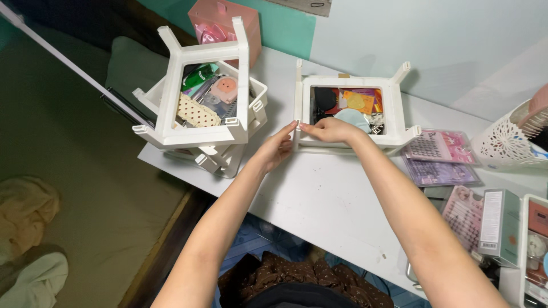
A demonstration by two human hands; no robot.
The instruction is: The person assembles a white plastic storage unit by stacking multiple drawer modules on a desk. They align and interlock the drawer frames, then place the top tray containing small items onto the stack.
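the white plastic tray (399, 117) sat on the white table (319, 194), just right of the tilted stacked organizer (200, 108). left hand (278, 149) and right hand (331, 130) pinched its near-left corner post; it looked light, stiff, loosely filled.

Two white organiser trays (394, 105) (171, 74), perhaps three eyelash packs (436, 147), one lattice basket (505, 145), one pink box (251, 25).
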